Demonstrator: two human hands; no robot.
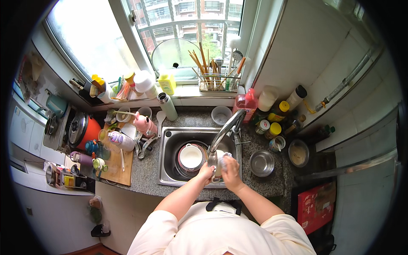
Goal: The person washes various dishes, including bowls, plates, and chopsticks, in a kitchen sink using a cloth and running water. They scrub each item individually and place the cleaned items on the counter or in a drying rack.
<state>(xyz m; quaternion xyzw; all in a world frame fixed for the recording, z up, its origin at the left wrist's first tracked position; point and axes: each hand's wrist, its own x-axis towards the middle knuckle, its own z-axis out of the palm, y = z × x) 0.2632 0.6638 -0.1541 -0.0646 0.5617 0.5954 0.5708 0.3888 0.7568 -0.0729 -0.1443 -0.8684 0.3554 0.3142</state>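
My left hand point(207, 172) grips the near edge of a pale bowl point(219, 162) over the right part of the steel sink point(163, 165). In my right hand point(231, 172) is a bunched whitish cloth point(227, 156), held at the bowl's right side. The curved chrome faucet point(223, 130) hangs over the bowl and hides part of it. To the left, a white bowl point(191, 156) rests on stacked dishes inside a round pot in the sink.
Right of the sink stand a steel bowl point(262, 163), jars and a pink soap bottle point(245, 103). A plastic bowl point(221, 115) sits behind. On the left, a wooden cutting board point(126, 165) bears bottles; a green flask point(168, 106) stands near the window.
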